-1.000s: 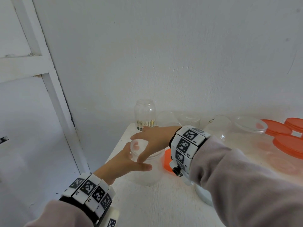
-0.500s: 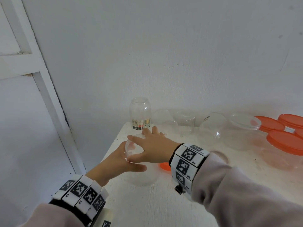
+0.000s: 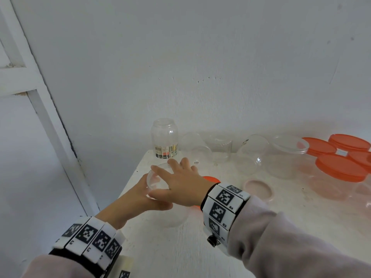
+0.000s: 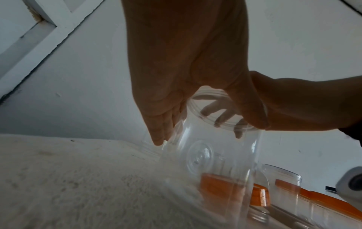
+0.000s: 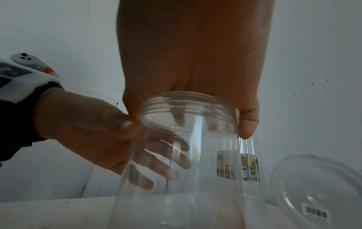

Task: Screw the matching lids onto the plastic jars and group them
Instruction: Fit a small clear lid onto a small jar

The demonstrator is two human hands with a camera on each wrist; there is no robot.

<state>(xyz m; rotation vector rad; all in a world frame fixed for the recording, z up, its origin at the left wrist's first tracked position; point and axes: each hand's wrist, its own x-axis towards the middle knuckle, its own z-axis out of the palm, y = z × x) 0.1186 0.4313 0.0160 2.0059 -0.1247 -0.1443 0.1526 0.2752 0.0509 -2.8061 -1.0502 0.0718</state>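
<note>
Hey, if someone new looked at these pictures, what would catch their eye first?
Both hands meet on a clear jar at the table's near left: the left hand grips its side, the right hand covers its mouth. Bright orange lids crowd the far right, and a labelled jar stands by the wall.

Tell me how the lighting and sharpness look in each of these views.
Head view: bright and washed out at right, so the orange-lidded plastic jars lose contrast. Left wrist view: backlit, the left hand dark, the clear plastic jar smeared low down. Right wrist view: the right hand shadowed, that jar's base blurred.
</note>
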